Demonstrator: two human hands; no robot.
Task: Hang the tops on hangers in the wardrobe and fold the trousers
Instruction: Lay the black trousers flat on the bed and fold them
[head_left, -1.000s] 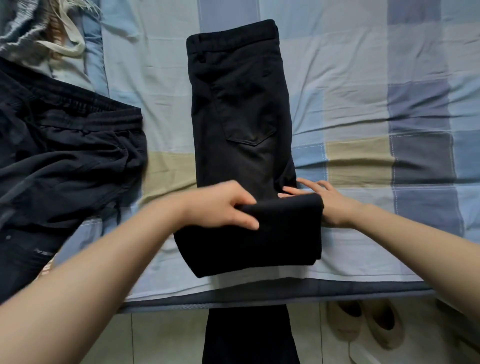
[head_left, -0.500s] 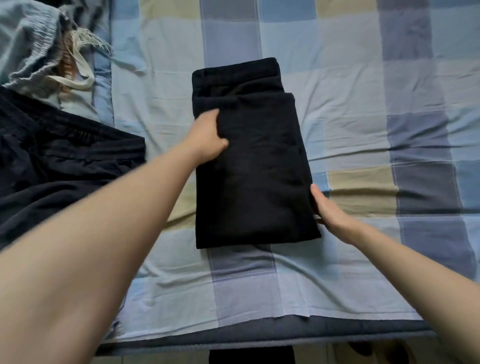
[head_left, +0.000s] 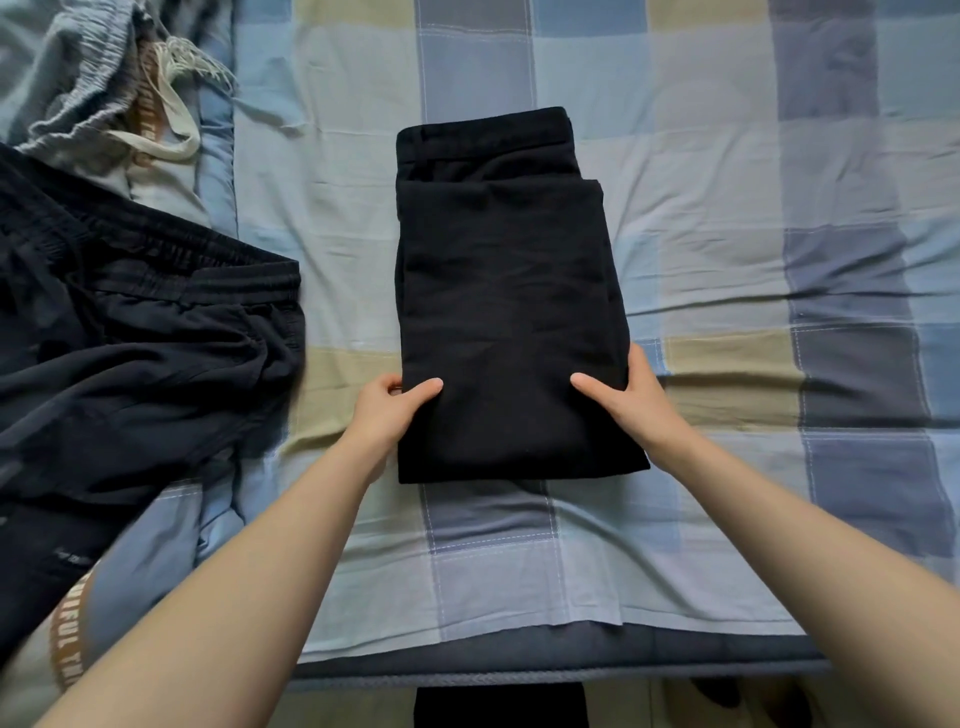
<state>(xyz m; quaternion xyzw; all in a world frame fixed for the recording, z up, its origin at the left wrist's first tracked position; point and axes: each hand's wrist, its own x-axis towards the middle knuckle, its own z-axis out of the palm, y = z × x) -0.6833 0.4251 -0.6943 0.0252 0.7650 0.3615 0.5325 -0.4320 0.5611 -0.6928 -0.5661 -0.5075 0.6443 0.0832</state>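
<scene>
The black trousers lie folded in half on the checked bed sheet, waistband at the far end and the fold toward me. My left hand grips the near left edge, thumb on top and fingers under the cloth. My right hand grips the near right edge the same way. A second pair of dark trousers with an elastic waistband lies crumpled at the left.
A grey-blue garment and a cream drawstring lie bunched at the far left corner. A top with brown lettering shows at the near left. The bed's front edge runs below my arms, with floor beyond.
The legs have been folded up over the seat of the black trousers. Both my hands have come back to the near end and now grip its two sides.
</scene>
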